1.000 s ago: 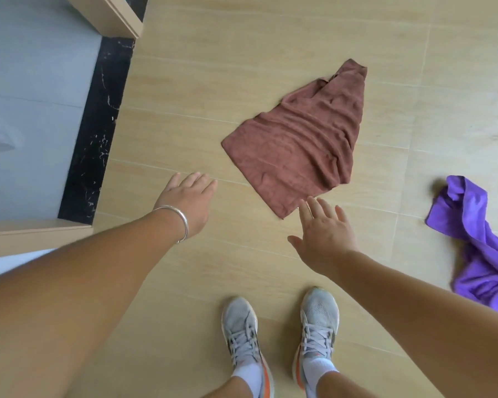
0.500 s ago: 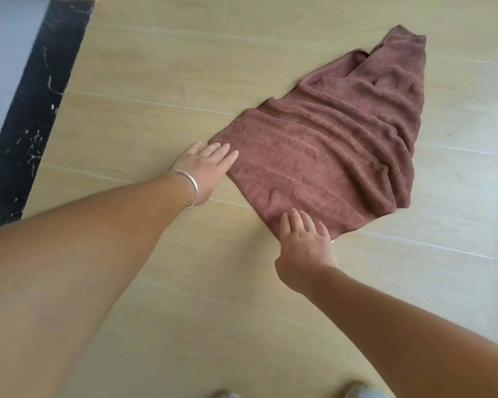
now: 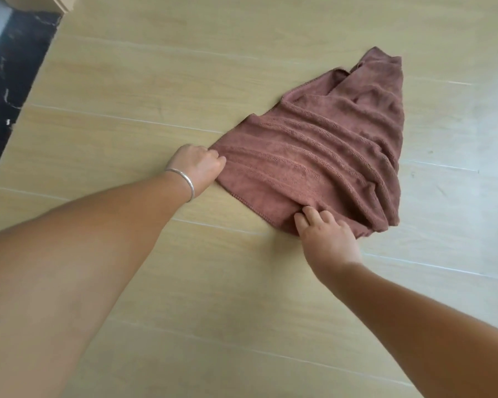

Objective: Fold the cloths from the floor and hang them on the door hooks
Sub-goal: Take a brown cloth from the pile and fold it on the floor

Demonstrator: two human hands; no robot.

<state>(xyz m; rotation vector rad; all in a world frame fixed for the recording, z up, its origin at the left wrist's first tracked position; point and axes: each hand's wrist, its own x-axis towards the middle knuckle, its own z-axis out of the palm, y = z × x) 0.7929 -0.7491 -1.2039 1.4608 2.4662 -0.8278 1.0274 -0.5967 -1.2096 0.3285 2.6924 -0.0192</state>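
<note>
Both hands, left [image 3: 197, 165] and right [image 3: 327, 238], gripping corners of brown cloth [image 3: 322, 156] on floor [image 3: 156, 96].

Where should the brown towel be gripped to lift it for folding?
Grip the brown towel at its two near corners, coming from the near side. The left hand already grips the left corner and the right hand pinches the near edge. That end lies flat; the far end is bunched.

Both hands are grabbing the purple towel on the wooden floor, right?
Not quite: the towel is brown, not purple. The head view shows the left hand and the right hand each taking a grip on its near edge, on the wooden floor.
</note>
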